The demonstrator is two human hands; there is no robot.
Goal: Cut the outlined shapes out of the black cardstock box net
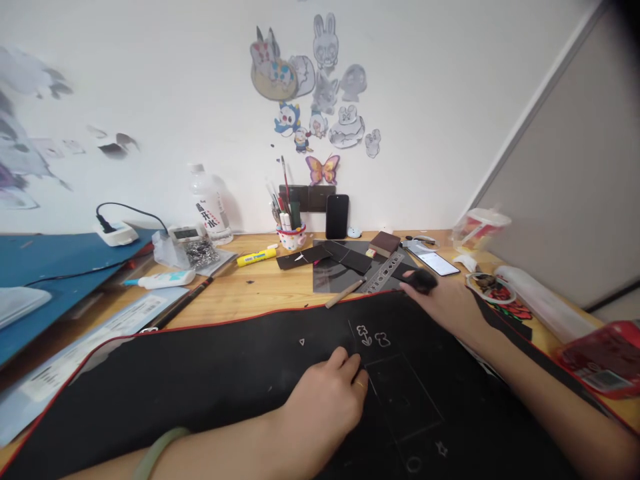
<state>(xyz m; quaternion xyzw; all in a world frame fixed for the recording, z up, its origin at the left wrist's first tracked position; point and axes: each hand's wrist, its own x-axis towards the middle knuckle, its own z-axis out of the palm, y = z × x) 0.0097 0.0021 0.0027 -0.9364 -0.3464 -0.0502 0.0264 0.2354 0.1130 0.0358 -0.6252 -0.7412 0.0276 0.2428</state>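
My left hand (336, 393) rests on the large black mat (200, 373), fingers curled and knuckles up, beside a rectangle drawn in thin pale lines. Whether anything lies under those fingers is hidden. Farther right, at the mat's back edge, my right hand (447, 303) is closed round a dark rounded object (423, 281), whose kind I cannot make out. Small white outlines, among them a flower (363, 333) and a star (441, 448), show on the black surface. Just behind the mat are a pale stick-like tool (345, 293) and a clear stencil ruler (385, 272).
Along the wall stand a water bottle (211, 207), a pen cup (291, 237) and a dark phone (337, 217). Nearby lie a yellow glue tube (256, 257), black paper strips (350, 255) and a lit phone (434, 260). A red package (603, 360) sits at the right.
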